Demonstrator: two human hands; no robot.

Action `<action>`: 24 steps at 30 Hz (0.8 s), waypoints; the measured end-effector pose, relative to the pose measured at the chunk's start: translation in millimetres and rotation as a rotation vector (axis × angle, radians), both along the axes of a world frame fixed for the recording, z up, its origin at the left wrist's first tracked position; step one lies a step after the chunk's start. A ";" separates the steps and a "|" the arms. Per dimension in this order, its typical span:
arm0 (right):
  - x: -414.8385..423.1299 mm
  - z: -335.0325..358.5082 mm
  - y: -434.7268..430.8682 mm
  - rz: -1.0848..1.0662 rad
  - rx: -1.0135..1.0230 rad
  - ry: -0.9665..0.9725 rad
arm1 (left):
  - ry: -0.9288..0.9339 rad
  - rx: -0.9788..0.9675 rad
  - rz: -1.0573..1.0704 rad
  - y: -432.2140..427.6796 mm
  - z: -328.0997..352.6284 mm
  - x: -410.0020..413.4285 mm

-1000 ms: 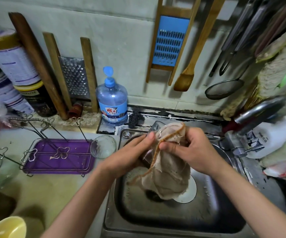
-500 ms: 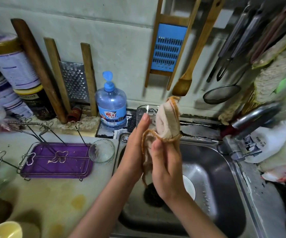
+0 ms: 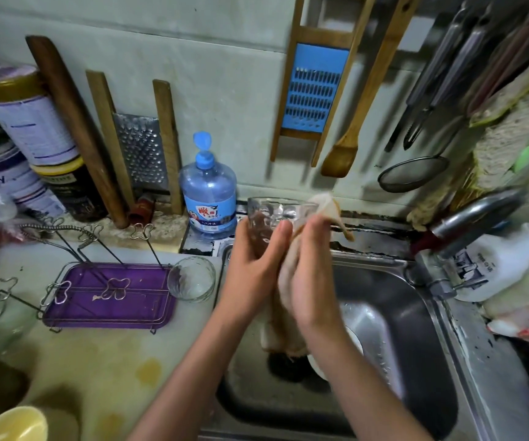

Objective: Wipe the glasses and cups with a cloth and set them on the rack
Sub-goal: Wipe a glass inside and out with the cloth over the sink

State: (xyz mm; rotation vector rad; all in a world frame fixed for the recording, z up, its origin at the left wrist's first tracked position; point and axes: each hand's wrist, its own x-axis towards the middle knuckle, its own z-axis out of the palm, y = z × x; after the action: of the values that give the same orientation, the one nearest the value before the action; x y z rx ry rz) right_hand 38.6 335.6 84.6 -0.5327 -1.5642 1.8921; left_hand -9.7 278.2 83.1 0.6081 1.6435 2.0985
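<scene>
Both hands are raised over the back-left part of the sink (image 3: 416, 329). L hand (image 3: 253, 259) grips a clear patterned glass (image 3: 272, 214), its fingers curled round the left side and the mouth of the glass pointing up. R hand (image 3: 312, 275) cups a beige cloth (image 3: 285, 316) against the glass's right side, fingers close together and lightly bent round it. One corner of the cloth pokes up past the fingertips; the rest hangs down into the sink. Glass and cloth touch, and the two hands meet at the fingers (R thumb hidden, so can't tell how it lies).

The rack (image 3: 107, 294) is wire w/ a purple tray under it. It sits on the counter left of the sink, well apart from the hands. A second glass (image 3: 191, 279) stands upright just beside the sink's left rim, between sink and rack.

A blue soap bottle (image 3: 209, 198) stands just behind the sink's back-left corner. The faucet (image 3: 473, 221) is at the sink's right side, spout reaching over it. A white round thing (image 3: 355, 342) lies on the sink bottom, partly hidden by the R forearm. A yellow bowl (image 3: 12, 424) sits far left of the sink, nearest the camera.
</scene>
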 end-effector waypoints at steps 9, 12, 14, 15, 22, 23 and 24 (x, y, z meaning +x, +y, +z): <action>-5.4 20.4 27.0 0.175 -0.609 0.090 | 0.050 -0.031 -0.125 -11.0 -1.1 -4.0; -5.3 15.1 26.5 0.180 -0.683 0.108 | 0.161 -0.097 -0.090 -12.7 3.4 -4.7; -4.9 13.3 19.3 0.144 -0.657 0.081 | 0.228 -0.164 -0.018 -11.8 3.0 -8.4; -4.5 12.4 16.3 0.114 -0.634 0.076 | 0.262 -0.182 0.021 -10.7 3.1 -10.0; -1.6 9.1 -5.4 -0.244 -0.008 0.201 | 0.191 -0.094 0.022 -4.4 18.4 6.9; -0.9 12.3 -5.2 -0.254 -0.018 0.228 | 0.146 -0.075 0.031 -2.4 20.1 9.2; -0.1 13.4 -1.4 -0.260 -0.050 0.215 | 0.090 -0.050 0.044 0.7 21.7 11.5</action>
State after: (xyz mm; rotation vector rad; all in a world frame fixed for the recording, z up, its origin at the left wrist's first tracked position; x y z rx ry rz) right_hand 38.6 334.2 98.0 -0.5094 -1.2488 1.7312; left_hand 1.8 278.9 104.8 0.6646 1.7681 2.0822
